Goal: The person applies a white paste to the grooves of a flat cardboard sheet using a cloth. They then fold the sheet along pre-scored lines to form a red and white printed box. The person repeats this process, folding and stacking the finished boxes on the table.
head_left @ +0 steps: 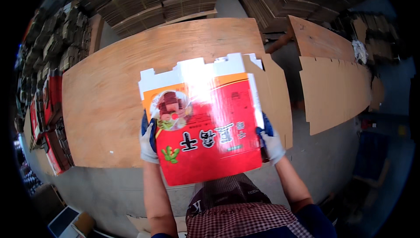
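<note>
printed carton (210, 128): held in front of the body, between both hands, over the near part of the wooden tabletop (109, 93); red face up, with orange band, food picture and lettering turned upside down; near edge reaching past the table edge toward the checked apron (236, 220); seemingly flattened, with thickness hard to judge; resting on the table or just above it, cannot tell;
left hand (149, 138): gloved in white and blue; clamped on the left edge of the carton, partly hidden behind it;
right hand (271, 139): gloved alike; clamped on the right edge, nearly level with the left hand;
reason for grip: opposite edges taken, presumably to balance a broad panel and stop sagging; printed face left uncovered;
white flaps (192, 69): notched, along the far edge, pointing away from the body; clear of both hands; partly washed out by glare;
brown cardboard sheet (276, 102): at the right end of the tabletop, partly covered by the carton; possibly placed there for easy reach;
second brown sheet (332, 93): apart from the table, across a gap on the right, just below a wooden board (323, 41);
cardboard stacks (188, 4): beyond the far table edge; laid flat, likely to save room;
red cartons (54, 148): piled just left of the table
</note>
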Tool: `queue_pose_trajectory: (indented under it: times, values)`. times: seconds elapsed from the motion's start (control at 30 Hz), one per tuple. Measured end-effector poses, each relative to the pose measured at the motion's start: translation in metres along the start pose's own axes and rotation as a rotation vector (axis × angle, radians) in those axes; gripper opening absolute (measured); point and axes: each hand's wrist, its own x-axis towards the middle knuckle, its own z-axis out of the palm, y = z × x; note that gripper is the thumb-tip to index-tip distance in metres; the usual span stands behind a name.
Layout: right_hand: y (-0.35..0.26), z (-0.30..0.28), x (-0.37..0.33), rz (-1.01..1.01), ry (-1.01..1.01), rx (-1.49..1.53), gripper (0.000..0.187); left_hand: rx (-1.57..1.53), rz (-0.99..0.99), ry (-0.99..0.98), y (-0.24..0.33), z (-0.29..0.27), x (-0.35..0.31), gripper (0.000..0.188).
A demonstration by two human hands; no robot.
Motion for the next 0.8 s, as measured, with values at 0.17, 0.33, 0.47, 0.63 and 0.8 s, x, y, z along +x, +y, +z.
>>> queue_pose_trajectory:
  times: [0.17, 0.33, 0.47, 0.63, 0.8]
  values:
    - [0.021, 0.019, -0.004, -0.137, 0.053, -0.354, 0.062, 1.333, 0.569, 0.022, 0.01, 0.055, 0.008, 0.063]
    - [-0.014, 0.02, -0.004, -0.012, 0.054, -0.701, 0.051, 1.532, 0.505, -0.411, -0.02, 0.19, -0.008, 0.064]
    - [-0.037, -0.058, 0.047, -0.543, 0.556, -1.033, 0.046, 1.732, 0.457, -0.349, -0.052, 0.208, 0.0, 0.067]
    - [-0.054, -0.112, 0.074, -0.098, 0.418, -0.273, 0.037, 1.711, 0.445, -0.351, -0.054, 0.209, 0.002, 0.067]
    - [-0.1, -0.036, 0.076, -0.19, 0.068, -0.131, 0.03, 1.698, 0.422, -0.357, -0.053, 0.207, 0.002, 0.069]
